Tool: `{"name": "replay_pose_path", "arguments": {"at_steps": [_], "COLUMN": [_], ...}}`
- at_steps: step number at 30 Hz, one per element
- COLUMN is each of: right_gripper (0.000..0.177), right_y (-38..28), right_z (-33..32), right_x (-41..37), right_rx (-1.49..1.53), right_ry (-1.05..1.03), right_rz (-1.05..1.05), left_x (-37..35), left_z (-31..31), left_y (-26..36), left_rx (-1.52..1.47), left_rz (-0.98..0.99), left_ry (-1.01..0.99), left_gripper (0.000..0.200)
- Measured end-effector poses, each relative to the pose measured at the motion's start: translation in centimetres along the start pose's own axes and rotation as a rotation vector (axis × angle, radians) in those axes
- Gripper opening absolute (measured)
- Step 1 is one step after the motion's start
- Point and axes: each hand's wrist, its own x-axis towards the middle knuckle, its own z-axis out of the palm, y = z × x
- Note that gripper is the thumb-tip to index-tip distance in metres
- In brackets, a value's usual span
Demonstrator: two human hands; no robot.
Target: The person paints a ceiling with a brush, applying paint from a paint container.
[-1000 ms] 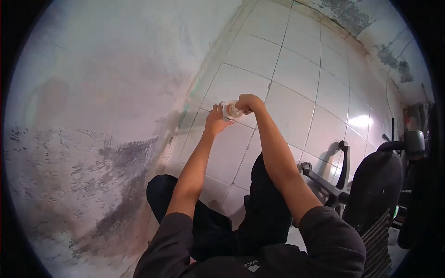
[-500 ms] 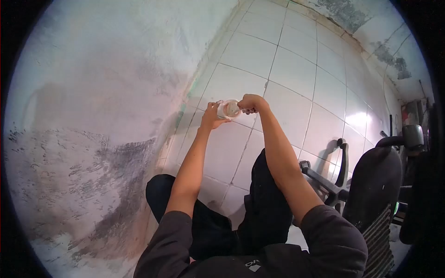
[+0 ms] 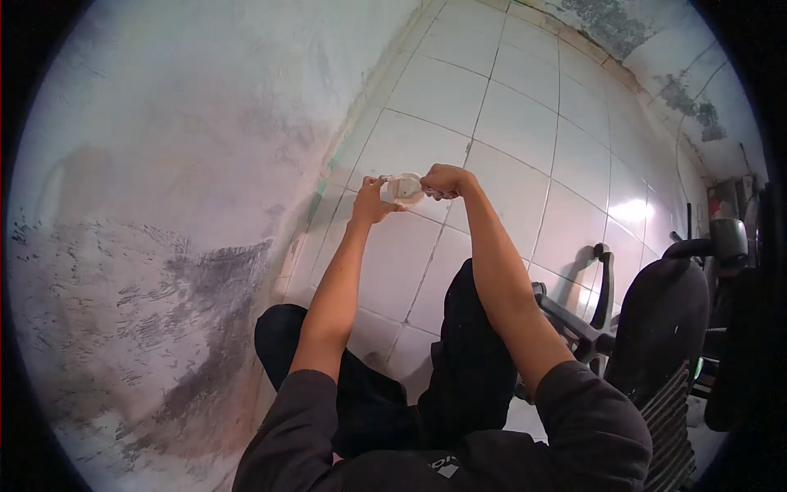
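Note:
Above the tiled floor, a small pale round container (image 3: 406, 189) is between my two hands, its opening turned toward me. My left hand (image 3: 374, 202) grips its left side, thumb and fingers around the wall. At the container's right rim, my right hand (image 3: 443, 182) is closed in a fist on something I cannot make out. A flat pale piece shows inside the opening beside the right fingers; its exact shape is too small to tell.
White floor tiles (image 3: 516, 107) stretch ahead. A stained, peeling wall (image 3: 164, 205) rises at the left. On the right stands a black office chair (image 3: 660, 328) with its legs on the floor. My bent knees are below my hands.
The container has tilted slightly, and the pale piece inside shows more squarely. My left hand has shifted a little to the left; my right hand has barely moved.

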Motion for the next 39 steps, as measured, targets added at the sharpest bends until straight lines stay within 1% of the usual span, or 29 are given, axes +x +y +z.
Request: {"name": "replay_pose_path", "arguments": {"at_steps": [3,6,8,9,11,12,14,15,17,18,20,24,27,29,33,38,39], "right_gripper": [0.020,0.021,0.021,0.021,0.026,0.026,0.022,0.022,0.017,0.017,0.016,0.018,0.020,0.021,0.023,0.026,0.026], "right_y": [-0.1,-0.8,-1.2,-1.3,-1.6,-1.9,-2.3,-2.5,-2.3,-2.0,-1.5,-1.0,-0.7,0.0,0.7,1.5,1.8], "right_z": [0.1,-0.4,-0.7,-0.8,-0.6,-0.5,-0.3,-0.1,0.6,0.8,1.2,1.4,1.1,0.8,0.7,1.0,1.1], "right_x": [-0.1,-1.6,-2.4,-2.9,-3.4,-3.6,-3.3,-3.2,-2.5,-2.3,-1.9,-1.1,-1.3,-0.7,0.0,0.8,1.0], "right_rx": [0.015,-0.032,-0.170,-0.170,-0.382,-0.382,-0.562,-0.563,-0.676,-0.675,-0.767,-0.740,-0.688,-0.704,-0.612,-0.660,-0.662], "right_ry": [0.000,0.042,0.074,0.075,0.158,0.159,0.199,0.201,0.253,0.253,0.375,0.367,0.368,0.325,0.285,0.327,0.328], "right_rz": [0.009,0.058,0.075,0.078,-0.019,-0.015,-0.015,-0.016,-0.003,-0.003,-0.156,-0.147,-0.190,-0.289,-0.266,-0.412,-0.415], "left_x": [-0.1,-0.3,-0.1,-0.1,-0.1,-0.1,0.0,0.3,0.7,0.7,0.7,0.8,1.3,1.5,1.2,1.0,0.8], "left_z": [0.1,-0.8,-0.7,-0.7,-1.1,-1.3,-1.4,-1.5,-1.4,-1.1,-0.9,-0.6,0.4,0.5,0.8,0.7,0.4], "left_y": [-0.2,0.5,0.2,0.1,0.7,1.0,1.0,1.0,0.5,0.3,0.2,-0.2,-1.4,-1.4,-1.3,-0.9,-0.7], "left_rx": [0.004,0.012,0.098,0.096,0.082,0.080,0.081,0.081,0.031,0.032,0.069,0.026,0.011,-0.098,-0.102,-0.080,-0.078], "left_rz": [0.002,0.003,0.039,0.039,0.007,0.009,0.018,0.019,0.034,0.035,0.084,0.087,0.113,0.000,-0.006,-0.016,-0.016], "left_ry": [0.028,-0.013,-0.006,-0.007,-0.047,-0.049,-0.048,-0.046,-0.108,-0.108,-0.045,-0.058,-0.020,-0.096,-0.067,-0.035,-0.031], "left_gripper": [0.090,0.090,0.092,0.092,0.095,0.095,0.094,0.094,0.095,0.095,0.095,0.096,0.094,0.090,0.090,0.089,0.089]}}
